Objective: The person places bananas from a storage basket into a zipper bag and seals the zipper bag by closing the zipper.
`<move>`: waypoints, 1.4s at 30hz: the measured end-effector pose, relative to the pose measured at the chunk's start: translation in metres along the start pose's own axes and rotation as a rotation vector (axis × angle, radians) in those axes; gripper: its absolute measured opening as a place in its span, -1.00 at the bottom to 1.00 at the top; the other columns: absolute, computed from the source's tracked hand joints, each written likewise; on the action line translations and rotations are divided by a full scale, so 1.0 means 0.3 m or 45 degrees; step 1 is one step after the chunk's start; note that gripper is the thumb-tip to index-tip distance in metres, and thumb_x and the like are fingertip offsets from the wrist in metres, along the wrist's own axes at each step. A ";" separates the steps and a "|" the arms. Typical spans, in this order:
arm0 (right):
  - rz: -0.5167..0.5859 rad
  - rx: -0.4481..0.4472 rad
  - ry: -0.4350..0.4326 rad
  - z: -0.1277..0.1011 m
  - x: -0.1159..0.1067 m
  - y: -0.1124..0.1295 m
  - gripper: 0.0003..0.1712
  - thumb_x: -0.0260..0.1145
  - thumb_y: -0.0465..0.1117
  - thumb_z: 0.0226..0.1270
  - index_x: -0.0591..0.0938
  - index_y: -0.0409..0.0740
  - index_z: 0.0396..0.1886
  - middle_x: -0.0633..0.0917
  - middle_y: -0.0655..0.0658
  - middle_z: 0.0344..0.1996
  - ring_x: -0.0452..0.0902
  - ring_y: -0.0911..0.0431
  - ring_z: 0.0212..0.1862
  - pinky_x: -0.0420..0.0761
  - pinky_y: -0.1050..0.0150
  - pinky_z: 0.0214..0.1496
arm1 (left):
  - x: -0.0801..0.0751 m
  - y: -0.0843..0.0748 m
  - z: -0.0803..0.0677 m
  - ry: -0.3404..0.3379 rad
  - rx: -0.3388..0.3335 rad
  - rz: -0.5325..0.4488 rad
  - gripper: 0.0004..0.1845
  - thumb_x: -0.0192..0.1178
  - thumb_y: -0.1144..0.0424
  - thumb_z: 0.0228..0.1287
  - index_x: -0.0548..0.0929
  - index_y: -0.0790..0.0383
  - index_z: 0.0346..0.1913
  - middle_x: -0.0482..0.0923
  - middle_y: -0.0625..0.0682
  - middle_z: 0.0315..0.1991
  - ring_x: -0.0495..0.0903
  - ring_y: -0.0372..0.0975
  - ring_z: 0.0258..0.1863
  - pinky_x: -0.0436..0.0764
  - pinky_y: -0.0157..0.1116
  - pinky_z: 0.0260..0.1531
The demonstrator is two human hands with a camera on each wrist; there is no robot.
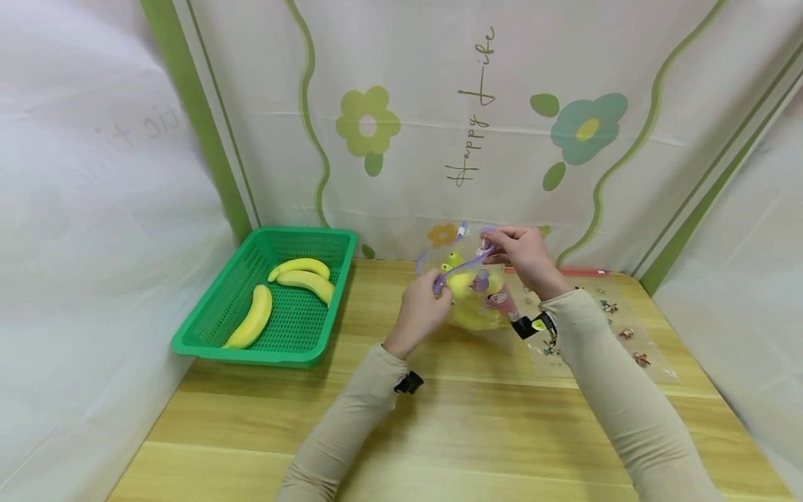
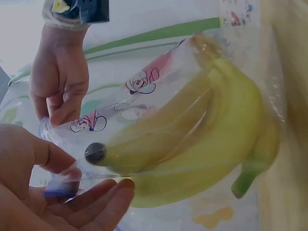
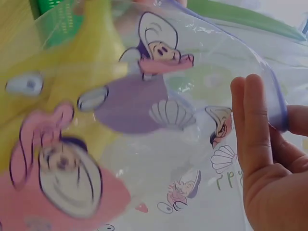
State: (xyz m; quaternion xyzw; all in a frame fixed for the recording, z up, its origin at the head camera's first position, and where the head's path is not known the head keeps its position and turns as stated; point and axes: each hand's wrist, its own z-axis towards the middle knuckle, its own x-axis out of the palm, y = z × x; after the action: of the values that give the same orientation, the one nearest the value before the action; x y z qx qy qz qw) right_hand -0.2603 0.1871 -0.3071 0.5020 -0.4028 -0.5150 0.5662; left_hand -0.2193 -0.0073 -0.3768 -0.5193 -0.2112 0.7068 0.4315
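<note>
A clear zip bag [image 1: 498, 301] with purple edging and cartoon prints stands on the table in the head view. Inside it is a bunch of yellow bananas [image 2: 231, 120], dark tip toward the opening in the left wrist view. My left hand [image 1: 423, 307] pinches the near left part of the purple rim between thumb and fingers. At the far right part of the rim, my right hand [image 1: 530, 258] pinches the edge, two fingers lying straight along the plastic in the right wrist view. Between the hands the bag's mouth gapes apart.
A green plastic basket [image 1: 301, 317] on the left holds three bananas [image 1: 252, 317]. Right of the zip bag, another clear bag [image 1: 602, 335] with small prints and a red top strip [image 1: 583, 272] lies flat, partly behind my right arm. A patterned curtain [image 1: 408, 188] borders the wooden table [image 1: 464, 432].
</note>
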 end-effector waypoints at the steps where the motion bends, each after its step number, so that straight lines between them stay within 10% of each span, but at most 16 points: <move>1: 0.015 -0.013 0.011 -0.002 0.003 0.002 -0.57 0.24 -0.18 0.36 0.58 -0.59 -0.13 0.66 -0.13 -0.46 0.63 0.10 -0.43 0.66 0.25 -0.32 | -0.009 0.000 0.006 -0.028 0.007 -0.025 -0.94 0.05 0.41 0.16 0.53 0.24 -0.37 0.39 -0.04 -0.59 0.25 -0.32 -0.74 0.25 -0.44 -0.78; 18: 0.027 -0.094 0.099 -0.014 0.021 -0.067 -0.67 0.18 -0.12 0.41 0.66 -0.31 -0.34 0.71 -0.12 -0.48 0.65 0.10 -0.44 0.64 0.21 -0.45 | -0.118 0.056 0.107 -0.191 0.158 -0.113 -0.78 -0.03 0.59 0.23 0.63 0.36 -0.28 0.64 0.09 -0.37 0.62 -0.19 -0.38 0.58 -0.38 -0.43; 28: -0.181 -0.020 -0.223 0.021 -0.027 -0.142 -0.56 0.18 -0.07 0.40 0.53 -0.48 -0.27 0.55 0.02 -0.54 0.42 0.19 -0.51 0.45 0.40 -0.52 | -0.144 0.087 0.130 -0.160 0.181 -0.111 -0.80 0.02 0.59 0.17 0.62 0.33 -0.33 0.66 0.09 -0.37 0.58 -0.22 -0.45 0.54 -0.42 -0.47; 32: -0.353 -0.014 -0.307 0.036 -0.046 -0.165 -0.59 0.23 0.03 0.34 0.52 -0.26 -0.15 0.50 -0.06 -0.32 0.39 0.12 -0.28 0.45 0.28 -0.27 | -0.149 0.090 0.131 -0.134 0.204 -0.121 -0.78 -0.01 0.61 0.16 0.62 0.33 -0.34 0.65 0.08 -0.39 0.54 -0.23 -0.49 0.47 -0.41 -0.54; 37: -0.299 0.044 -0.134 0.059 -0.060 -0.176 -0.41 -0.01 0.09 0.48 0.36 -0.23 0.29 0.40 -0.22 0.19 0.28 -0.03 0.23 0.30 -0.01 0.24 | -0.146 0.097 0.133 -0.109 0.224 -0.124 -0.75 -0.04 0.60 0.18 0.62 0.30 -0.33 0.63 0.04 -0.41 0.60 -0.24 -0.38 0.53 -0.39 -0.47; 42: -0.217 0.103 -0.077 0.077 -0.063 -0.180 -0.34 -0.01 0.02 0.50 0.16 -0.23 0.43 0.37 -0.29 0.21 0.27 -0.09 0.25 0.31 0.01 0.23 | -0.139 0.105 0.135 -0.095 0.242 -0.123 -0.75 -0.05 0.58 0.21 0.62 0.27 -0.33 0.62 0.01 -0.41 0.59 -0.25 -0.38 0.56 -0.37 -0.42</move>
State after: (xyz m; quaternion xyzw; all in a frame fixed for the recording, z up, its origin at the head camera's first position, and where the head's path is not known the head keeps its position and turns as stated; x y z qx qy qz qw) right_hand -0.2951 0.2043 -0.3552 0.5410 -0.3962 -0.5595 0.4871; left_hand -0.2650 -0.0528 -0.3624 -0.4385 -0.1838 0.7209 0.5042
